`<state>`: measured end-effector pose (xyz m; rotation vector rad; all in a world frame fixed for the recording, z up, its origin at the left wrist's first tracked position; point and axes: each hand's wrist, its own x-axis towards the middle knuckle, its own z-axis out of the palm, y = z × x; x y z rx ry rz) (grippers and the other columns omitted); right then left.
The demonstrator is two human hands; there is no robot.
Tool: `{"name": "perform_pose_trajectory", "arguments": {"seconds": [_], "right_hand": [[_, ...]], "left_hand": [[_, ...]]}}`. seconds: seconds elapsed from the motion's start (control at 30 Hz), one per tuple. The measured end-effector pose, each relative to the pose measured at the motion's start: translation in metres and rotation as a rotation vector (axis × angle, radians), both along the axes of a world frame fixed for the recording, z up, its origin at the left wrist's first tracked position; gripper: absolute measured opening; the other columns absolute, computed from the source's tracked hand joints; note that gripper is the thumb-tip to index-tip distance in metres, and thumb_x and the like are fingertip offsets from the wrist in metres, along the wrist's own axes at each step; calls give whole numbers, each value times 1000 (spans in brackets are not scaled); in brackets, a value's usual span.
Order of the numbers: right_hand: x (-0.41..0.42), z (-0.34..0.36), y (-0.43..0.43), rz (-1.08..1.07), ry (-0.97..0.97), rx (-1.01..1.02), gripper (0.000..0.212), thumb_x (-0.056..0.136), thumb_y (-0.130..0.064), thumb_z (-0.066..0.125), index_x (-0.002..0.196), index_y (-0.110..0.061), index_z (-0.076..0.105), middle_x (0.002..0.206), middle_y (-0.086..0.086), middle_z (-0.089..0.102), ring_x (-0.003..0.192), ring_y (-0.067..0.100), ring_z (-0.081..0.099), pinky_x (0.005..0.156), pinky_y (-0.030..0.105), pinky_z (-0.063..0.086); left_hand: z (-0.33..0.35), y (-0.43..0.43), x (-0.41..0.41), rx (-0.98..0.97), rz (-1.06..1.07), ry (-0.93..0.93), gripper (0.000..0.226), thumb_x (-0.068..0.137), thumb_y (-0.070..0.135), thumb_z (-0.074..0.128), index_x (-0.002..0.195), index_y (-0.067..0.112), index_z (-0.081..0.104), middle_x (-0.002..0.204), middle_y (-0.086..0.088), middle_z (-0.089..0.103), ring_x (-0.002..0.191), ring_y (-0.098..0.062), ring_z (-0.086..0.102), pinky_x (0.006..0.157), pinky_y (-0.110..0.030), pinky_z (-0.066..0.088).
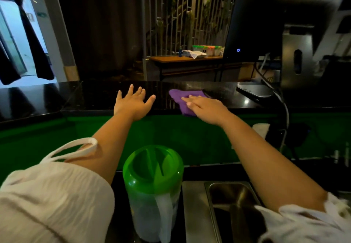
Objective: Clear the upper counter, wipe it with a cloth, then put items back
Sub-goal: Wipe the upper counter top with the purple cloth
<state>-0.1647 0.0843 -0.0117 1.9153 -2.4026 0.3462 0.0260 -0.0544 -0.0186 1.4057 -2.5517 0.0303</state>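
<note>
The purple cloth lies on the black upper counter, right of its middle. My right hand presses flat on it, fingers straight, gripping nothing. My left hand is just beside it at the counter's near edge, fingers spread and empty. Below, between my arms, stands a green-lidded jar, with a steel sink to its right. A monitor stands far right.

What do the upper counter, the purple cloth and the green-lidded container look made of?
Upper counter: seemingly polished dark stone, given its speckles and mirror-like reflections. Purple cloth: soft fabric, possibly microfibre; it bunches under the right hand. Green-lidded container: glossy translucent plastic; pale contents show through.
</note>
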Motion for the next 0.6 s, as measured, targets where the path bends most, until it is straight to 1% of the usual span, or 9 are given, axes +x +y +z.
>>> {"name": "perform_pose_trajectory", "arguments": {"seconds": [0.07,0.13,0.23,0.3,0.37,0.43,0.5,0.57,0.6], "right_hand": [[-25,3,17,-25,-45,7,43,102,-41,24,145,-38,30,157,-9,21,144,14,22,115,37,21],[-60,5,27,-152,-106,36,45,102,-43,21,146,-37,29,158,-8,18,145,18,21,118,40,17],[-97,5,13,-373,-92,164,50,103,-42,14,151,-30,17,160,-3,6,147,24,12,119,44,10],[-98,5,-14,-432,-83,198,53,101,-42,15,152,-28,11,160,0,1,147,28,9,119,48,9],[-81,5,-42,-372,-75,206,56,98,-43,17,151,-27,12,160,0,1,147,29,10,118,52,10],[-47,4,-52,-246,-31,207,55,98,-41,17,151,-26,15,160,-1,6,147,26,13,117,51,13],[-21,3,-44,-152,-43,173,51,100,-40,16,150,-31,19,159,-6,11,146,21,16,117,49,15],[-18,2,-24,-109,-63,130,48,101,-40,17,148,-37,23,159,-10,14,146,18,18,118,46,16],[-23,3,-11,-105,-86,117,47,102,-40,19,148,-37,25,158,-10,15,146,17,18,118,44,15]], "left_hand": [[-1,-1,0,-5,-3,5,69,94,59,8,151,21,13,159,7,6,147,-15,-7,118,-47,-4],[-1,-1,0,-12,-8,8,67,95,58,8,151,22,13,159,7,6,147,-16,-7,118,-47,-5],[-3,-1,-2,-13,-5,16,62,97,53,11,151,23,13,159,6,7,148,-18,-5,118,-48,-2],[-2,-2,-2,-10,3,16,61,97,52,12,151,24,14,159,5,7,148,-20,-4,119,-48,0],[-1,-2,-2,-9,11,17,60,97,52,12,151,24,14,159,5,7,148,-20,-4,119,-49,0],[0,-2,-2,-9,18,20,61,97,52,12,151,24,14,159,5,7,148,-20,-4,118,-49,1],[1,-1,-2,7,15,19,61,97,53,12,151,24,14,159,5,7,148,-20,-4,118,-48,2],[2,1,-1,27,-15,11,61,97,53,11,151,24,12,159,5,7,148,-18,-4,118,-48,4],[2,2,0,34,-36,9,62,97,53,10,151,24,12,159,6,7,148,-17,-4,118,-47,5]]}}
